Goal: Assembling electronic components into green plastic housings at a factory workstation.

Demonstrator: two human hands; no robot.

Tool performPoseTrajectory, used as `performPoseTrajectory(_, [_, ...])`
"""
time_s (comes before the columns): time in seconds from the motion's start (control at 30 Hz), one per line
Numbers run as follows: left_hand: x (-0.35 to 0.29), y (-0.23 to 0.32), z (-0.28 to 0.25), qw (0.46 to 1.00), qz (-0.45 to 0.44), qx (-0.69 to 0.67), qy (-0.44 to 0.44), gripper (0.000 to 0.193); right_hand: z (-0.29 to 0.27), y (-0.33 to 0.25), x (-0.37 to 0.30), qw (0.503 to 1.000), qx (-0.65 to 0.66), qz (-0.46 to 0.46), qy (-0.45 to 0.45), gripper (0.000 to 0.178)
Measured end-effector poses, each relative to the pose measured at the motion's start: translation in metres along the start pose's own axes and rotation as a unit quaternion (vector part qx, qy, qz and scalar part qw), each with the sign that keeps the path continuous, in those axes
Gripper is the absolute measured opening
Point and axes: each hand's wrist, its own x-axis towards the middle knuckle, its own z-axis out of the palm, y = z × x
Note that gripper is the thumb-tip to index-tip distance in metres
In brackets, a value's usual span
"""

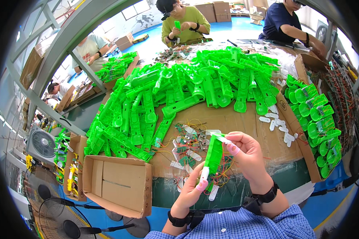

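Observation:
A long green plastic housing (214, 156) stands tilted in front of me, its lower end gripped by my left hand (192, 187). My right hand (245, 153) is closed at its upper end, pinching a small white piece (223, 139) against the housing; whether that piece is fixed to it I cannot tell. Both thumbs wear light wrappings. Just beyond and beneath the housing lies a tangle of small circuit boards (186, 139) with red and yellow wires and white strips. Small white plastic pieces (281, 128) are scattered to the right on the cardboard.
A large heap of green housings (203, 81) spreads across the far side of the cardboard-covered table (211, 115). An open cardboard box (117, 183) stands at the near left. On the right, another box (303, 149) holds green parts. Several people (185, 24) work beyond; fans (64, 223) stand left.

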Motion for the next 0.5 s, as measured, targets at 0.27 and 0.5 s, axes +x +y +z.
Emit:
performPoseTrajectory(0.27, [-0.003, 0.020, -0.008, 0.993, -0.061, 0.037, -0.098, 0.068, -0.021, 0.009, 0.000, 0.995, -0.040, 0.013, -0.087, 0.016])
performPoseTrajectory(0.5, [-0.001, 0.012, -0.001, 0.980, 0.059, 0.142, -0.124, 0.073, -0.017, 0.009, -0.005, 0.994, -0.013, 0.020, -0.105, 0.019])
